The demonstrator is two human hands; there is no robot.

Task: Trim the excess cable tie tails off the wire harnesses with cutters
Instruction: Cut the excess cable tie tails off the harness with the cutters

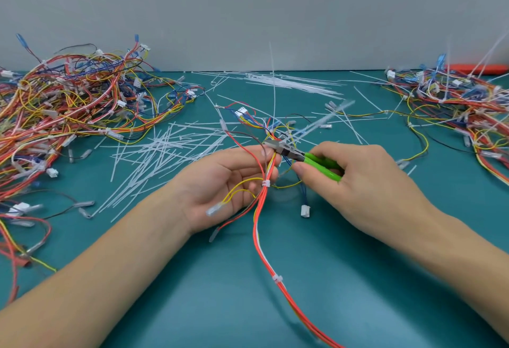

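My left hand [225, 182] holds a wire harness [264, 237] of red, white and yellow wires, fingers curled round the bundle near its upper end. A trimmed white cable tie [266, 183] sits on the bundle just below my fingers, another [277, 279] lower down. My right hand [358, 182] grips green-handled cutters [322, 164]; their metal jaws [275, 146] sit at the bundle beside my left fingertips. A long white tie tail [273, 86] stands up from the harness, and a blurred tail [325, 119] slants away to the right.
A large heap of harnesses [68, 116] covers the left of the green mat [248, 306]. Another heap [462, 110] lies at the right, with an orange object [479, 69] behind it. Several cut white tails [159, 155] litter the middle and the back by the grey wall.
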